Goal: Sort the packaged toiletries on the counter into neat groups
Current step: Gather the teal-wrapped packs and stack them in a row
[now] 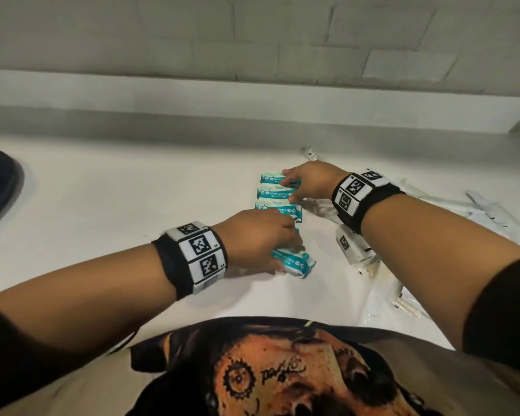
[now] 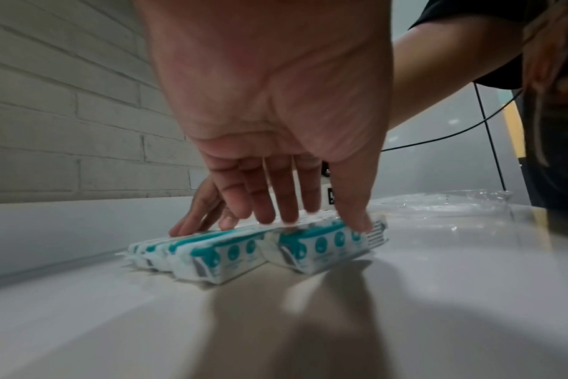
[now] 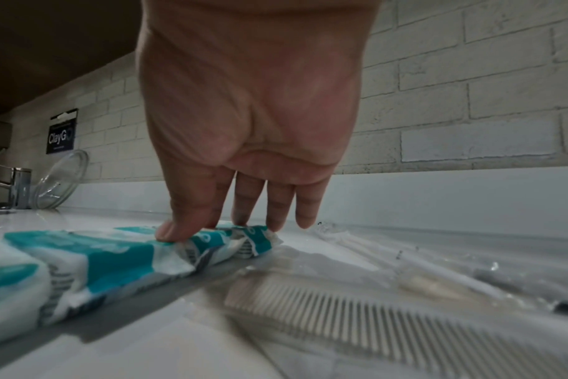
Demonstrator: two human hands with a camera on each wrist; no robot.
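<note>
Fingers [image 2: 286, 195] of the left hand [image 1: 254, 235] are lying straight and spread, their tips pressing down on the nearest of the wipe packs [image 1: 278, 210], with nothing curled around any pack. Those teal-and-white packs are lying side by side in a row on the white counter [image 1: 117, 211], running from near its front edge toward the back ledge, right of the middle. At the far end of the row the right hand [image 1: 309, 183] is reaching in with fingers extended too, thumb and fingertips [image 3: 277, 205] touching the crimped ends of the two farthest packs rather than gripping them. Just beside the row, toward the right edge, a wrapped white comb [image 3: 357, 310] is lying flat, and clear-wrapped slim items [image 3: 438, 271] are lying beyond it.
</note>
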